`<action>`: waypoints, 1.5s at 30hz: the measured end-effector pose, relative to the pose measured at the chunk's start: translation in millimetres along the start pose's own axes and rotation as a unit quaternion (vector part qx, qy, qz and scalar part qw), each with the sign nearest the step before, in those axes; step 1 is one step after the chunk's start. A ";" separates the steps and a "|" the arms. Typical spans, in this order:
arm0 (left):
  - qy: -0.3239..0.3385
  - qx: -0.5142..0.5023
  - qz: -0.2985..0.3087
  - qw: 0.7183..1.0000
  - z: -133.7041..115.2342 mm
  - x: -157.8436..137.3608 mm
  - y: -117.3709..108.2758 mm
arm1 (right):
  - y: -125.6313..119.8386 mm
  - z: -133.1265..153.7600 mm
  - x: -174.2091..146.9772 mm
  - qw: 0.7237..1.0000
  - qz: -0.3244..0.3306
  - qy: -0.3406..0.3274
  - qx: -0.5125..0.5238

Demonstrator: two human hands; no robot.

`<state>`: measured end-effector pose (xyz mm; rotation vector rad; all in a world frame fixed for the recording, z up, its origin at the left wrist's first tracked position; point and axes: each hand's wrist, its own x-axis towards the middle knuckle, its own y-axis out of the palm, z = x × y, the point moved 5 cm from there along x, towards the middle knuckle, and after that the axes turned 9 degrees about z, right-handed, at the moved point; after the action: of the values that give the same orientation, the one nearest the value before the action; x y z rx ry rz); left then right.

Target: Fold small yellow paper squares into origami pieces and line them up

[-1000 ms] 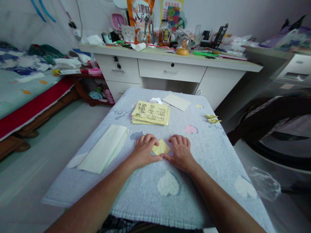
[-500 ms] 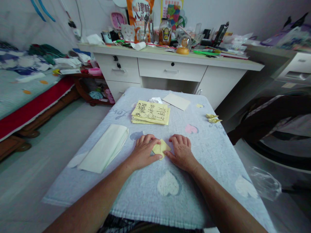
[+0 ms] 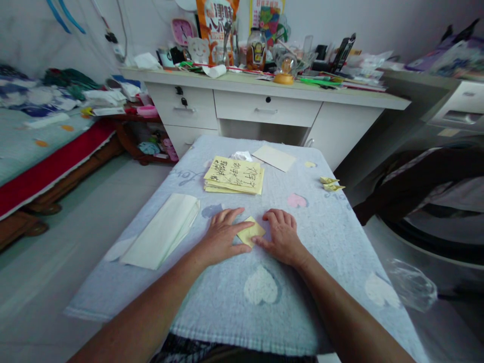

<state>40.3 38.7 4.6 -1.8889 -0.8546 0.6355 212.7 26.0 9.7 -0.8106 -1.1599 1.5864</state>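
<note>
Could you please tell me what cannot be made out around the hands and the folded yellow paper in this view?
- Head view: the folded yellow paper is partly covered by the left hand and right hand, so its full shape is hidden.
- The writing on the yellow sheet stack is too small to read.
- The small folded yellow pieces are too small to identify.

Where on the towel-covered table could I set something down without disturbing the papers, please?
The towel lies bare in front of the hands, around the white heart print, and along the right side between the right hand and the small folded pieces. The far middle is crowded by the yellow paper stack; the white folded sheets fill the left.
</note>
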 end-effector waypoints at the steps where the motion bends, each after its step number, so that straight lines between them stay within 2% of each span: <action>1: -0.001 0.002 0.002 1.000 0.3 0.2 0.3 | 0.1 -0.8 0.2 1.000 0.001 0.003 0.004; 11: 0.010 -0.006 0.020 1.000 -0.9 0.1 -0.8 | 1.3 1.6 0.0 1.000 -0.020 -0.014 -0.019; 14: 0.017 -0.014 0.019 1.000 0.5 0.5 -1.0 | -1.2 6.2 -1.7 0.998 -0.006 -0.066 0.016; 18: 0.031 -0.021 0.012 0.999 0.8 1.0 -1.4 | -3.9 19.1 -4.8 0.984 0.043 -0.155 0.072; 21: 0.034 -0.021 0.013 0.999 0.0 1.0 -1.9 | -6.2 25.2 -5.5 0.977 0.059 -0.186 0.089; 31: 0.039 -0.028 0.009 0.999 -2.4 0.8 -2.6 | -11.4 22.4 -2.5 0.975 0.053 -0.211 0.054; 45: 0.070 -0.040 -0.023 0.996 -4.4 0.6 -5.7 | -9.3 30.4 -4.0 0.979 0.055 -0.195 0.017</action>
<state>42.2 38.6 11.5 -1.9546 -0.8408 0.4400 189.6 13.9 28.3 -0.5608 -1.3774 1.9094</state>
